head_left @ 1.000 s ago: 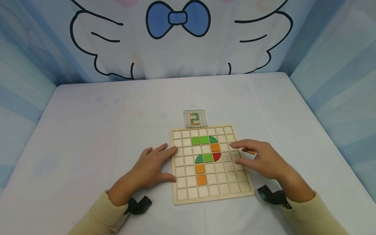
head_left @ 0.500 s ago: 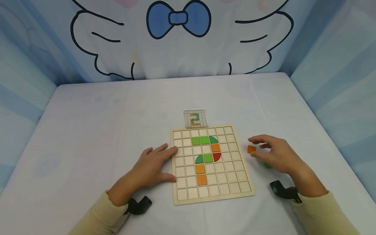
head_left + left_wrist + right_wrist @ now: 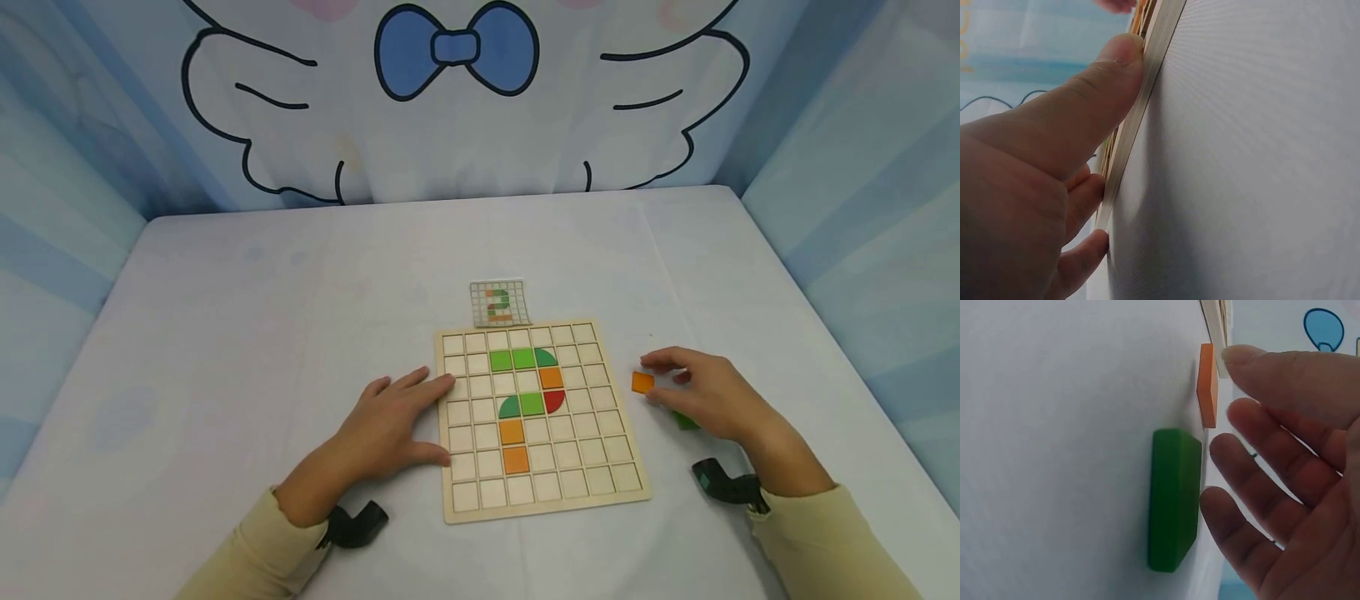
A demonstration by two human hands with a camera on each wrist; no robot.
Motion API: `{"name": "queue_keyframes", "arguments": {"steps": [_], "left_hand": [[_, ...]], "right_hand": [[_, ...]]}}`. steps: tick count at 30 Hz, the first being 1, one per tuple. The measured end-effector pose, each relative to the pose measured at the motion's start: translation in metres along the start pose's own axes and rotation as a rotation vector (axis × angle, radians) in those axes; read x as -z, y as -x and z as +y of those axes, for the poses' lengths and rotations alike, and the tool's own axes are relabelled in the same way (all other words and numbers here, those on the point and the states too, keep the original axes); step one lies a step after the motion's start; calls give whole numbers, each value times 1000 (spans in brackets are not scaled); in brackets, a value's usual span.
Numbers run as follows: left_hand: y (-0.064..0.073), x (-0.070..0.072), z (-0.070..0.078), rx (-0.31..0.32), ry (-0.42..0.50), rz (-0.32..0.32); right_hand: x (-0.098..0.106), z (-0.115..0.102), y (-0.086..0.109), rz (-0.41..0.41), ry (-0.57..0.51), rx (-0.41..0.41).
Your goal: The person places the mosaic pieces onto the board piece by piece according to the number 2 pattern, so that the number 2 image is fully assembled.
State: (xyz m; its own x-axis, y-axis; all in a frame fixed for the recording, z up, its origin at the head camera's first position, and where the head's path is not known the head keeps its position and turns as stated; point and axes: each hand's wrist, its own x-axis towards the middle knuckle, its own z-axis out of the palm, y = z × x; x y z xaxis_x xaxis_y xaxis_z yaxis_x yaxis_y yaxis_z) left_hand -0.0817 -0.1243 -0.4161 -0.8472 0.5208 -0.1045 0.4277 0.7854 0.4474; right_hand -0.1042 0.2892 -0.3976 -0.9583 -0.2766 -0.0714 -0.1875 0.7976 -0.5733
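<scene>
My left hand (image 3: 390, 429) rests with spread fingers along the left edge of a wooden grid board (image 3: 547, 505); in the left wrist view its thumb and fingertips touch the board's side (image 3: 1125, 144). Just right of the board, my right hand (image 3: 697, 387) hovers with bent, parted fingers over a loose orange square tile (image 3: 642, 382). The right wrist view has the thumb tip right by that orange tile (image 3: 1207, 387), which lies on the table. A green block (image 3: 1169, 500) lies below the other fingers, partly hidden by the hand in the head view.
Green, orange and red pieces, such as an orange square (image 3: 515, 460) and a red quarter-round (image 3: 554, 402), sit in the board's cells. A small pattern card (image 3: 499, 303) lies at the board's far edge. A white cloth (image 3: 247, 350) covers the table, with printed curtains (image 3: 457, 133) around it.
My right hand has moved right, off the board, to the loose orange tile, and its thumb and index finger have drawn a little closer together. The left hand has stayed still.
</scene>
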Motion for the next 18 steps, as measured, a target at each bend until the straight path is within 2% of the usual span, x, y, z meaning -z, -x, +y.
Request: {"name": "queue_keyframes", "arguments": {"steps": [18], "left_hand": [[0,1,0,-7,-7,2]], "right_hand": [[0,2,-5,-15,100,-24]]}}
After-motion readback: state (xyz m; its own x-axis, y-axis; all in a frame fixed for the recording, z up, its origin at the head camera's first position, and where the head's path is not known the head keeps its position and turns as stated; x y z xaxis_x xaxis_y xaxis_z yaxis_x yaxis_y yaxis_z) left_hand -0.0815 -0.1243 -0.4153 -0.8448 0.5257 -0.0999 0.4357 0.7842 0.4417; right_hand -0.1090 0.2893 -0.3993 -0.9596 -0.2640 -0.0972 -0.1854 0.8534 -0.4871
